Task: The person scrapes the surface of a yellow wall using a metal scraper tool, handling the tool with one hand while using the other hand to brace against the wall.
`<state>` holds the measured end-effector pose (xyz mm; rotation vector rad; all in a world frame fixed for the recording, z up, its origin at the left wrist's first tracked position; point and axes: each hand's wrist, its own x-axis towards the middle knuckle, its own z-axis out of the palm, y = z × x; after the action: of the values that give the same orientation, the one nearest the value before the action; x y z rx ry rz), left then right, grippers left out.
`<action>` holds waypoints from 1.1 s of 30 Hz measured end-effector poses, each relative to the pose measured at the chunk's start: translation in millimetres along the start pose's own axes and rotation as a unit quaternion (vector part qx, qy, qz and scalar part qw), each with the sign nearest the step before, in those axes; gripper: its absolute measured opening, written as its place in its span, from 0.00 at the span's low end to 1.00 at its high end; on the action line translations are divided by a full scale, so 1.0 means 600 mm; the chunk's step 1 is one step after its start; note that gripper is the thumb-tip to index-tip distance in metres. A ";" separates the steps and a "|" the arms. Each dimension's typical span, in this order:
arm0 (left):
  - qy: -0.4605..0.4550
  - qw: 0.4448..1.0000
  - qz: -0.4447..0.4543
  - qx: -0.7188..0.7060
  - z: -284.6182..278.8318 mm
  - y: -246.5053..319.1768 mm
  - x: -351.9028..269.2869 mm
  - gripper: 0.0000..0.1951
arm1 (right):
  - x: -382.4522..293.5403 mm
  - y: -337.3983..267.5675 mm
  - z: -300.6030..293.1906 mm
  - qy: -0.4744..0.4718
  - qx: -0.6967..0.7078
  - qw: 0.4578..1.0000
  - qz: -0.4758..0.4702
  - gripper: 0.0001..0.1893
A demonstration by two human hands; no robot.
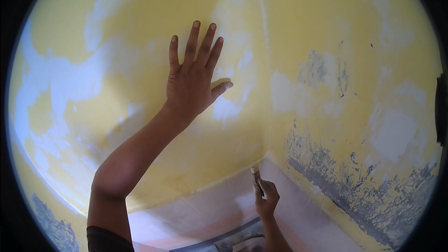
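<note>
My left hand [190, 80] lies against a yellow-painted wall [157, 161] with white patches, its palm to the surface and fingers spread. The left arm reaches up from the lower left, ending in a dark sleeve at the bottom. Lower down, my right hand [267, 197] grips a small hand tool [256, 174], which looks like a scraper or putty knife. Its pale end points up, close to the inner corner where the painted wall meets the top edge of pale tiles [206, 211]. The fingers partly hide the tool.
The right-hand wall [350, 119] has whitish patches. Rough grey areas [371, 189] show through its paint near the tile edge. Another grey area [56, 225] appears at lower left. Beneath the tiles is a dark-edged object or surface [238, 236], too unclear to name.
</note>
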<state>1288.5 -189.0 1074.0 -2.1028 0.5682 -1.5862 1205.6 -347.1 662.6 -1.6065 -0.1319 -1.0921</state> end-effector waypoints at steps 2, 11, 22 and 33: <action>-0.002 1.000 -0.007 0.000 -0.004 0.002 0.003 0.48 | -0.002 0.007 -0.009 -0.001 -0.006 1.000 0.000 0.19; -0.003 0.995 0.030 -0.097 0.011 0.022 0.016 0.49 | -0.006 0.009 -0.009 -0.020 0.030 0.999 -0.010 0.18; -0.082 0.884 0.085 -0.452 0.022 0.265 -0.180 0.41 | 0.067 -0.149 -0.162 0.006 -0.253 0.944 -0.211 0.23; -0.191 0.658 0.018 -0.728 0.000 0.512 -0.479 0.40 | 0.352 -0.507 -0.505 0.286 -0.664 0.562 -0.402 0.22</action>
<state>1196.8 -276.9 672.7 -3.1885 2.1772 -0.3280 969.9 -579.6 1008.2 -2.3827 0.6447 -2.8458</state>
